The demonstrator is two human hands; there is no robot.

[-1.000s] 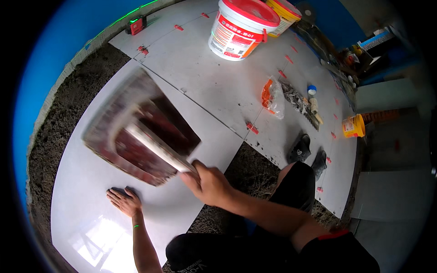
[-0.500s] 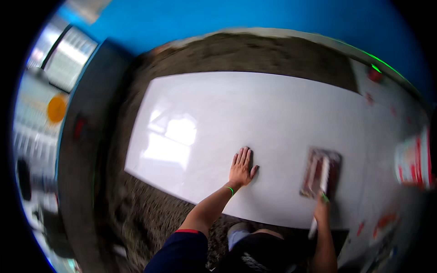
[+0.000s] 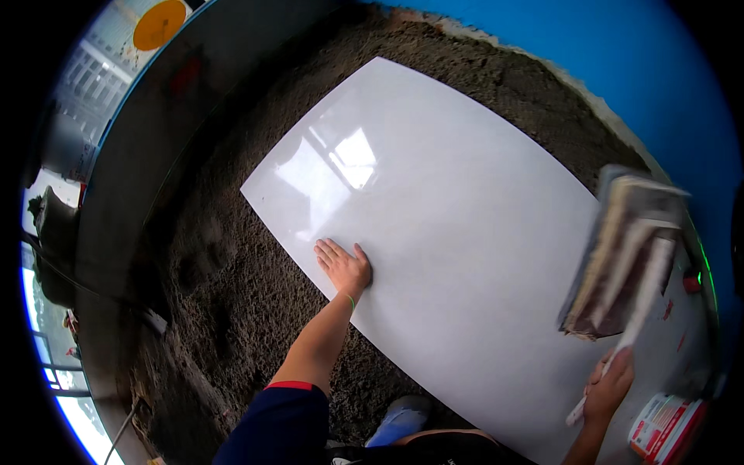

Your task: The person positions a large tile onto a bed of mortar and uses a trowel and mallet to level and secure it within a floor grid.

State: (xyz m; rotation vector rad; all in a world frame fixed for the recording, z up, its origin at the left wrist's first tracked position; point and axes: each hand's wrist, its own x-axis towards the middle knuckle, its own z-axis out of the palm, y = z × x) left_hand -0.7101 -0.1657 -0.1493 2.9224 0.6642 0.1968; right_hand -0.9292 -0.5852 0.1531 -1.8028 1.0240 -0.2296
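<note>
A large glossy white floor tile (image 3: 465,232) lies flat on rough grey mortar. My left hand (image 3: 345,271) rests palm down with fingers spread, close to the tile's near left edge. My right hand (image 3: 608,387) is wrapped round the white handle of a rectangular, flat-headed tile beater (image 3: 620,256). The beater's head has a brownish, stained back and a grey border. Slightly blurred, it is held up over the tile's right part and hides some of the tile there.
Damp, lumpy mortar (image 3: 225,294) surrounds the tile's left and far sides. A blue wall (image 3: 620,70) curves along the far right, and a dark ledge (image 3: 116,232) runs along the left. At lower right stands a red-and-white bucket (image 3: 663,426). A small red object (image 3: 692,280) sits near the wall.
The beater, earlier low over the tile, is now lifted higher and tilted. My left hand has shifted toward the tile's near left edge. My view has turned, so the tile appears rotated.
</note>
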